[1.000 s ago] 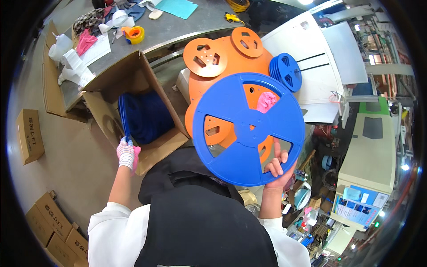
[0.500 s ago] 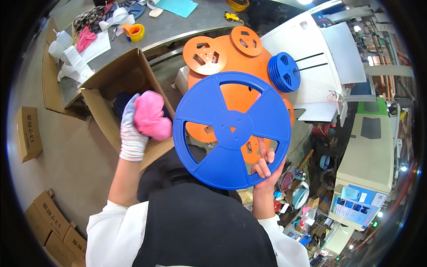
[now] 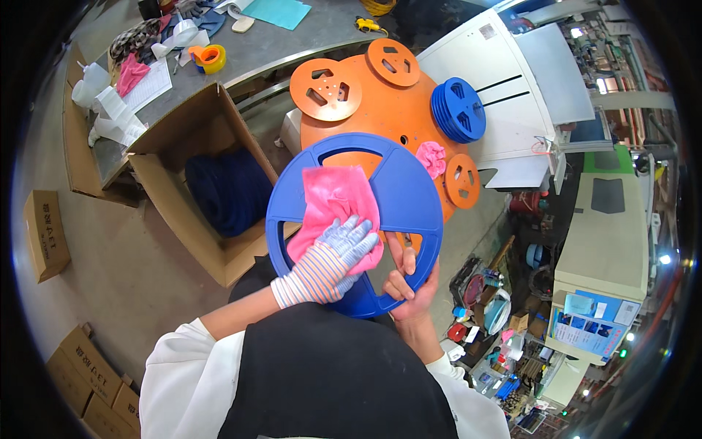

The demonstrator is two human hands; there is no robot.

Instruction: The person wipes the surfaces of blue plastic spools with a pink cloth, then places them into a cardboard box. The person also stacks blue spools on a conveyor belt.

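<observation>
A large blue reel [image 3: 404, 181] is being held up in front of the black apron [image 3: 322, 380], just to the right of the open cardboard box [image 3: 175, 212], and part of the orange turntable [image 3: 428, 106] is being covered by it from this viewpoint. The reel's rim is being grasped at its lower right by the bare right hand [image 3: 413, 285], whose fingers are being passed through one of the window openings. A pink cloth [image 3: 338, 192] is being pressed against the reel's face, over its centre and left part, by the left hand [image 3: 329, 263], which is being covered by a striped glove; its fingers are being kept extended over the cloth, but whether a fold is being pinched underneath cannot be told. Inside the box, dark blue reels [image 3: 227, 190] are being stored on their sides, partly in shadow. On the turntable, a stack of smaller-looking blue reels [image 3: 461, 110] is being supported near the white panel [image 3: 475, 58], and a second pink cloth [image 3: 431, 159] is being seen close to the held reel's upper right edge. A roll of tape [image 3: 213, 58] and a turquoise sheet [image 3: 278, 11] are being borne by the grey workbench [image 3: 292, 44] beyond.
</observation>
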